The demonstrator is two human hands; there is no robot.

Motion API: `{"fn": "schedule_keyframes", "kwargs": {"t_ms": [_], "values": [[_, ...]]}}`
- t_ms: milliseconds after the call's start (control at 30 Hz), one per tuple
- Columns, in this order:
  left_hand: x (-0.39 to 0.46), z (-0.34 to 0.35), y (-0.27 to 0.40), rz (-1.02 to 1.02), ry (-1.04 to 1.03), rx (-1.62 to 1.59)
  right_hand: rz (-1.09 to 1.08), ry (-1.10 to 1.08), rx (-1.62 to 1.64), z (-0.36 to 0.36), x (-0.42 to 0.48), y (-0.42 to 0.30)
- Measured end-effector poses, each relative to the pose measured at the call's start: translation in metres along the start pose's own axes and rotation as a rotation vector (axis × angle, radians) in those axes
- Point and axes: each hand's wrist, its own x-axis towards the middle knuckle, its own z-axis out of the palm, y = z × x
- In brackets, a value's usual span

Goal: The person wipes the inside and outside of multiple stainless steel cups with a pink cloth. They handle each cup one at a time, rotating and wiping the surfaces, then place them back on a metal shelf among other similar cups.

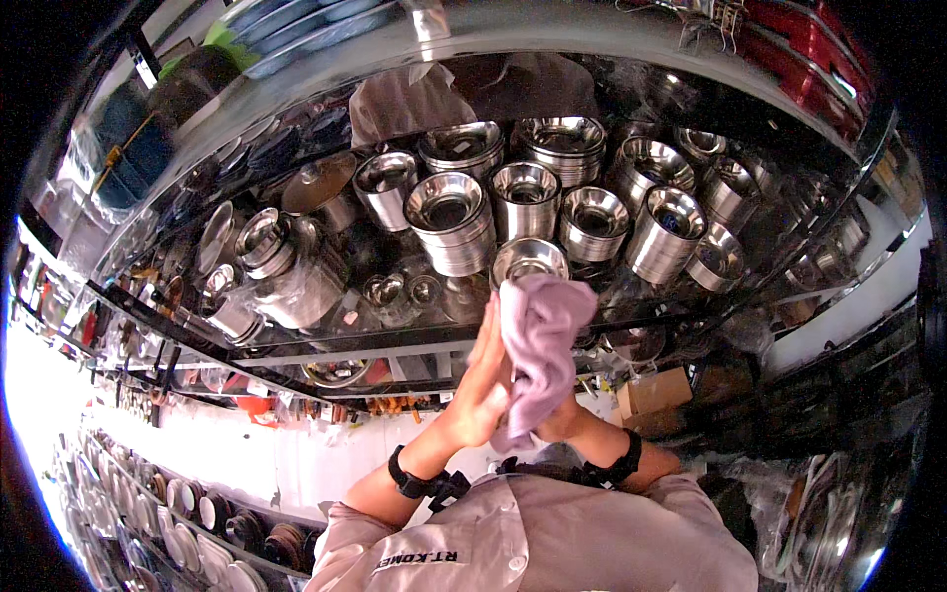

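Observation:
A pinkish-mauve cloth is bunched upright before my chest, between my two hands. My left hand lies along its left side, fingers straight and pointing away from me; whether they grip anything is hidden. My right hand holds the cloth from the other side, its fingers covered by the folds. Right beyond the cloth's top appears a shiny stainless steel bowl, its lower part covered. I cannot tell whether it is touched or stands on the shelf. Behind it are stacks of steel bowls.
A dark shelf spans the front, under a higher shelf edge. On the left stand a plastic-wrapped steel pot and small steel cups. A cardboard box sits low at right. Racked plates stand lower left.

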Motion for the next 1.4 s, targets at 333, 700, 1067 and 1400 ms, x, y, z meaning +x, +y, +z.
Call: {"fn": "schedule_keyframes", "kwargs": {"t_ms": [333,700,1067,1400], "values": [[-0.005,-0.004,0.030,0.015,-0.004,-0.383,0.121,-0.188,0.078,0.018,0.013,-0.010],[0.005,-0.036,0.021,0.315,0.238,0.864,0.536,0.107,0.657,0.014,0.015,-0.020],[-0.007,-0.047,0.045,0.027,0.110,0.494,0.373,0.263,0.456,0.004,0.034,-0.037],[-0.025,-0.046,0.010,0.207,0.005,0.193,0.386,0.278,0.064,-0.002,0.014,-0.018]]}}
